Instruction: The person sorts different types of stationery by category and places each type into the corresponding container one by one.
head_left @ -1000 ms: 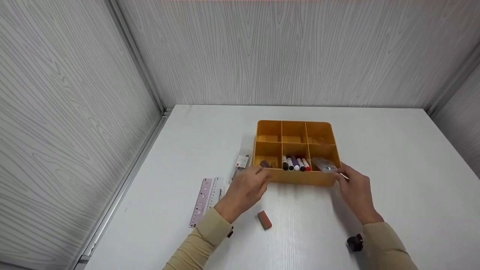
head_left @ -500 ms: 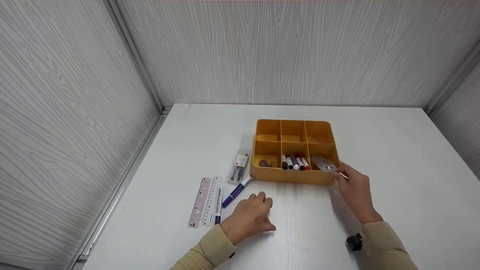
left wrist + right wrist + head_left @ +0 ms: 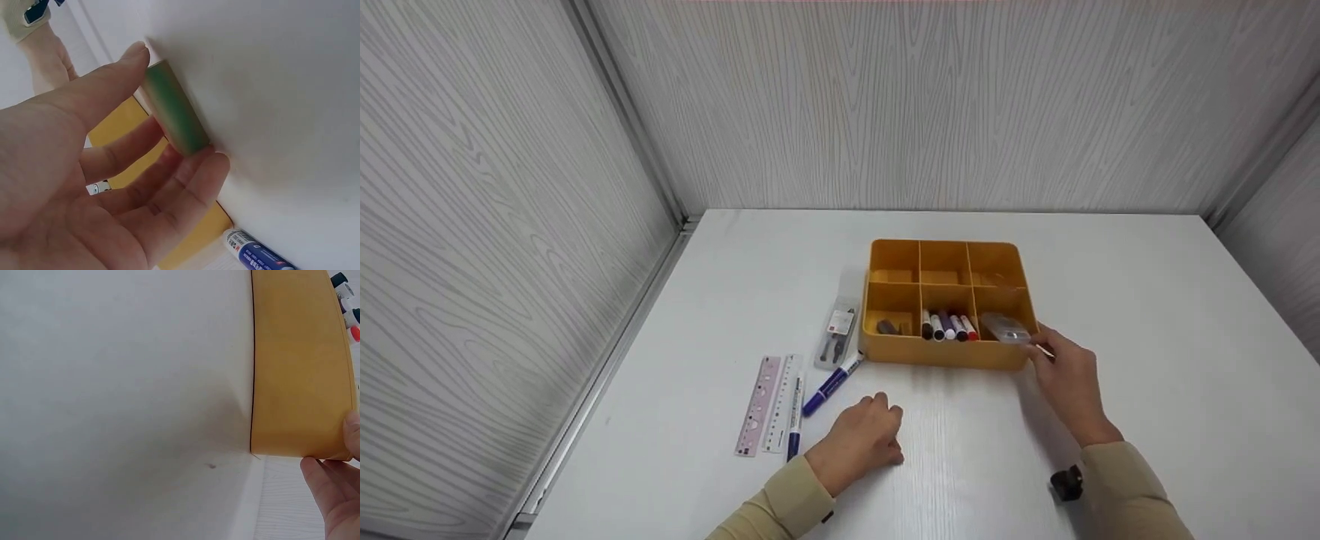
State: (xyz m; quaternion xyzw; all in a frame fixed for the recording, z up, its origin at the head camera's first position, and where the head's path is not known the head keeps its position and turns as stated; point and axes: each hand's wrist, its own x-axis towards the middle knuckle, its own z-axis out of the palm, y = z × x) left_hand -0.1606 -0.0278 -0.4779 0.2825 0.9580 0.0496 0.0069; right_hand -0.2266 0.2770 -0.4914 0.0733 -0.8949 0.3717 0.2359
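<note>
My left hand (image 3: 859, 442) is low over the table, fingers curled. In the left wrist view it pinches a small green and reddish block eraser (image 3: 174, 109) between thumb and fingertips; the head view hides the eraser under the hand. My right hand (image 3: 1069, 390) grips the front right corner of a yellow six-compartment organizer box (image 3: 945, 352), with the thumb at its rim. Several capped markers (image 3: 949, 326) lie in the front middle compartment. A clear plastic case (image 3: 1005, 328) leans in the front right one, and a small dark piece (image 3: 886, 327) lies in the front left.
Left of the box lies a clear case with a compass-like tool (image 3: 838, 334). A blue marker (image 3: 832, 385) rests near the box's front left corner, beside a second marker (image 3: 796, 420), a clear ruler (image 3: 780, 405) and a pink ruler (image 3: 758, 409). Panels surround the table.
My left hand has drawn back from the box's front left corner to the eraser. Its thumb and fingers have since closed in around the eraser. The right hand stays at the box corner.
</note>
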